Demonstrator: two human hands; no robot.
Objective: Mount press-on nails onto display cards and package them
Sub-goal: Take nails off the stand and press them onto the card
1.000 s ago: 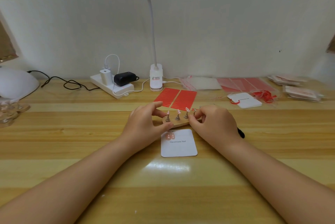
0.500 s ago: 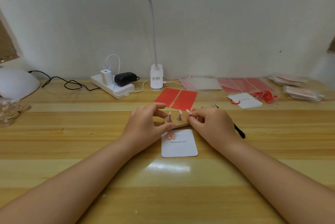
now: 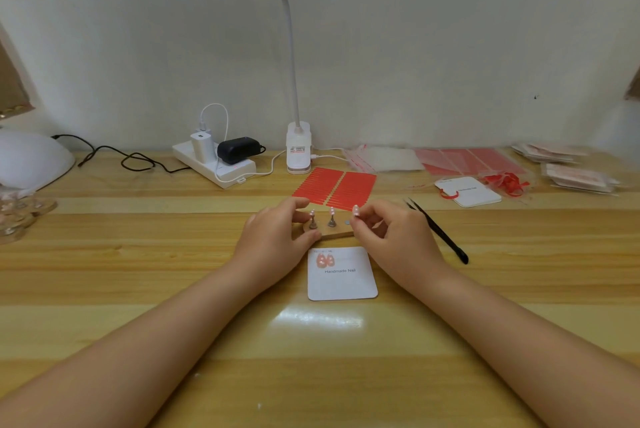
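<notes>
Two nails sit on your display card [image 3: 342, 275], your right hand [image 3: 391, 237] pinches a third press-on nail [image 3: 355, 210], your left hand [image 3: 273, 240] grips the wooden stand [image 3: 329, 232], two remain.

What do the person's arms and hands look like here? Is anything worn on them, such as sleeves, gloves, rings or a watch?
Both forearms are bare up to the frame edge: no sleeves show. The left hand and the right hand wear no gloves, and no ring, watch or bracelet is visible on either wrist. No markings can be seen. The person's own fingernails are too small to judge.
</notes>
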